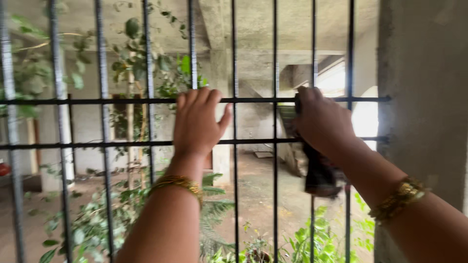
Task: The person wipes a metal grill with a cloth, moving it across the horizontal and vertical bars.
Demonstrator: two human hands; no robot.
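Wiping looks to be the work in hand: the right hand (322, 119) presses a dark cloth (319, 170) against the black iron grille (122, 101), where the upper crossbar meets an upright bar, fingers curled shut over the cloth so that its loose end hangs below the lower crossbar. The left hand (197, 122) steadies on the same upper crossbar further left, fingers together and hooked over it, thumb spread out to the right. Each wrist carries gold bangles (178, 183). As a judgement, carrying the cloth along or down a bar would call for a firm pinch and a steady brace from the other hand, since the bars are thin and closely spaced. Motion blur softens the cloth, so its fabric and exact shape are hard to make out, and the right fingertips are hidden behind it. A rough concrete wall (424, 97) fills the right edge. Beyond the grille, leafy plants (141, 58) and a bare concrete hall with stairs at the far right show only in slices between bars.
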